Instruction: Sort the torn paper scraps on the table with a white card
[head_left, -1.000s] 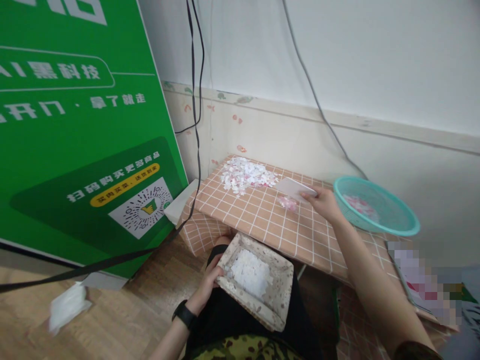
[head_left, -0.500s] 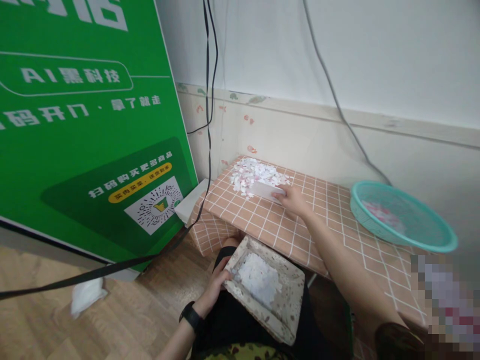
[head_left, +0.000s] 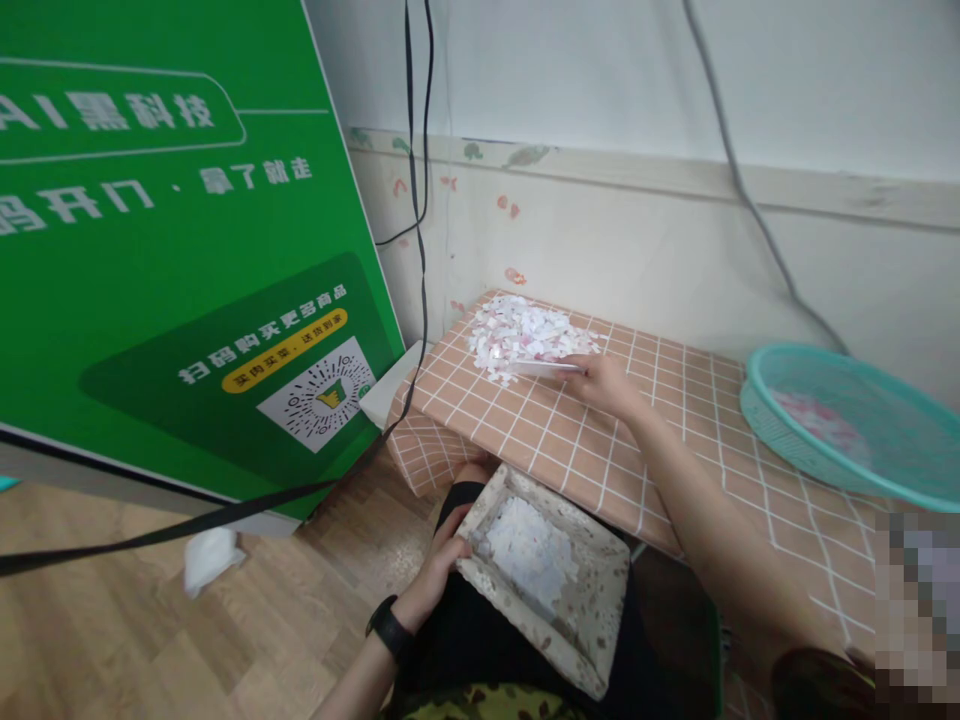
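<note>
My right hand (head_left: 602,383) is closed on a flat white card (head_left: 541,367), seen nearly edge-on. The card touches the near side of a heap of torn white and pinkish paper scraps (head_left: 525,328) on the table. In my lap rests a shallow rectangular tray (head_left: 606,560) with a speckled, leaf-patterned rim, tilted a little. My left hand (head_left: 442,560), a dark band on its wrist, grips the tray's left rim. Inside the tray lies a layer of small white paper bits (head_left: 529,548).
A checked brown tablecloth (head_left: 525,425) covers the table. At its right stands a teal plastic basket (head_left: 900,480) with pinkish scraps inside. A green panel (head_left: 187,300) rises at the left, with black cords (head_left: 421,260) hanging beside it. A white bag-like thing (head_left: 211,558) lies on the floor.
The card in my right hand has turned from showing its flat face to nearly edge-on against the heap. My left hand still holds the tray. The view has shifted slightly.
</note>
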